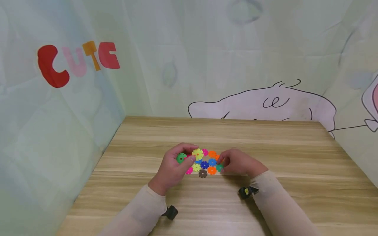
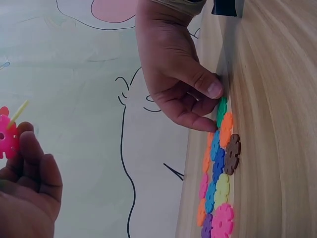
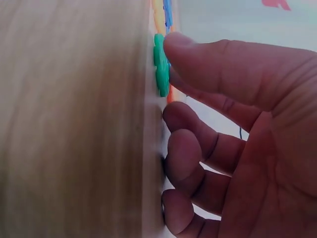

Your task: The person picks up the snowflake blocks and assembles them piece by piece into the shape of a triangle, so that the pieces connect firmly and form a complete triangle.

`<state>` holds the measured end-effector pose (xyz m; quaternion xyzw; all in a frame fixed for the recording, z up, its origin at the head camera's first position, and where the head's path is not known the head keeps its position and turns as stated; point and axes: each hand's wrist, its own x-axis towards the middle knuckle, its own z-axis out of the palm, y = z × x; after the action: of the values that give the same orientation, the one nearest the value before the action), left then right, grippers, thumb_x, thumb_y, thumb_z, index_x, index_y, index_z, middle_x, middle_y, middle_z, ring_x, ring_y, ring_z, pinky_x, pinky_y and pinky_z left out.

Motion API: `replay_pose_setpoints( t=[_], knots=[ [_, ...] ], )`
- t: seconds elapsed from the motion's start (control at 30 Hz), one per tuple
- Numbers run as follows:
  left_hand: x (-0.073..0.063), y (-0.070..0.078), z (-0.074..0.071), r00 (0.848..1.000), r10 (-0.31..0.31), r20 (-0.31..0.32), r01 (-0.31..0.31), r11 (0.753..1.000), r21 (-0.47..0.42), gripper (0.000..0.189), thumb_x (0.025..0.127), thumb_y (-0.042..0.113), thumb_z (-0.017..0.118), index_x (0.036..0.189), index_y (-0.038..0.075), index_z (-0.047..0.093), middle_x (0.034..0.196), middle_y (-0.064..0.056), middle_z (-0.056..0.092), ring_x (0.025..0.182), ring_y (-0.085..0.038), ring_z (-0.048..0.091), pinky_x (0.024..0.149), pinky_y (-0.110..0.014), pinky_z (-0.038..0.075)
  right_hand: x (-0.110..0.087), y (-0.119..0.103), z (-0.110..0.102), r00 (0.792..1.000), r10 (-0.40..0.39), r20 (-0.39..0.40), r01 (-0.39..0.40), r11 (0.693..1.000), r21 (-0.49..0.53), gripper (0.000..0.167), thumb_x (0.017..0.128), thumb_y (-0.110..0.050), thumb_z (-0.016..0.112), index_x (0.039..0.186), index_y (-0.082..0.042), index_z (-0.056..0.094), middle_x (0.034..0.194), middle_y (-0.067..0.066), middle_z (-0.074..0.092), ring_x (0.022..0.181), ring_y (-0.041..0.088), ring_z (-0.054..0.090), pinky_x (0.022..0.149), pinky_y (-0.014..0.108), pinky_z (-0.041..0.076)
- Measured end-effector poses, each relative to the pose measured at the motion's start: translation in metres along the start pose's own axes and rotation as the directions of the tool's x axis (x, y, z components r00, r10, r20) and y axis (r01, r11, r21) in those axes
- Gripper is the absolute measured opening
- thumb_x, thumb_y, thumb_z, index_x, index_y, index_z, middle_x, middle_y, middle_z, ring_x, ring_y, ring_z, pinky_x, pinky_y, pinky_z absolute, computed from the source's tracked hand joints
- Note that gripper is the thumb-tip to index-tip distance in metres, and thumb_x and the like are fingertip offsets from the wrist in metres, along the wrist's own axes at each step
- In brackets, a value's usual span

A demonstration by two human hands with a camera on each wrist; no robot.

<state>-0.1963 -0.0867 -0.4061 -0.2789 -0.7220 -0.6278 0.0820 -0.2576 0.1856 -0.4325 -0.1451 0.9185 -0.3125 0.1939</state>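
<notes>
My left hand [image 1: 174,167] holds up several joined plastic snowflake discs between thumb and fingers. A yellow disc [image 1: 197,154] and a green one [image 1: 181,158] show in the head view; a pink disc [image 2: 8,136] shows in the left wrist view. My right hand [image 1: 237,163] is at the right end of a flat cluster of loose snowflake discs. Its thumb and index finger touch or hover just over a green disc [image 3: 161,69], and the other fingers curl loosely. Dark blue [image 1: 204,165], orange [image 1: 212,170] and brown [image 1: 202,173] discs lie beside it.
The discs lie on a wood-grain table [image 1: 206,203]. A pale printed backdrop [image 1: 183,59] surrounds the table's back and sides, with coloured letters on the left and a cartoon drawing at the back. A black wrist camera [image 1: 170,212] sits at my left sleeve.
</notes>
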Motion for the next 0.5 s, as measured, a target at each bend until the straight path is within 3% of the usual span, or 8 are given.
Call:
replay_pose_setpoints(
  t=[0.5],
  knots=[
    [-0.0005,0.0018,-0.0006,0.999,-0.035,0.001,0.035,0.999,0.001,0.027,0.100,0.002,0.063,0.127,0.001,0.069,0.119,-0.012,0.066,0.100,-0.022,0.061,0.083,-0.025,0.060,-0.0012,-0.0046,0.0034,0.999,-0.044,-0.001,0.044,0.994,-0.097,0.026,0.083,-0.003,0.082,0.097,-0.018,0.065,0.088,0.002,0.062,0.082,0.021,0.057,0.074,0.036,0.049]
  ],
)
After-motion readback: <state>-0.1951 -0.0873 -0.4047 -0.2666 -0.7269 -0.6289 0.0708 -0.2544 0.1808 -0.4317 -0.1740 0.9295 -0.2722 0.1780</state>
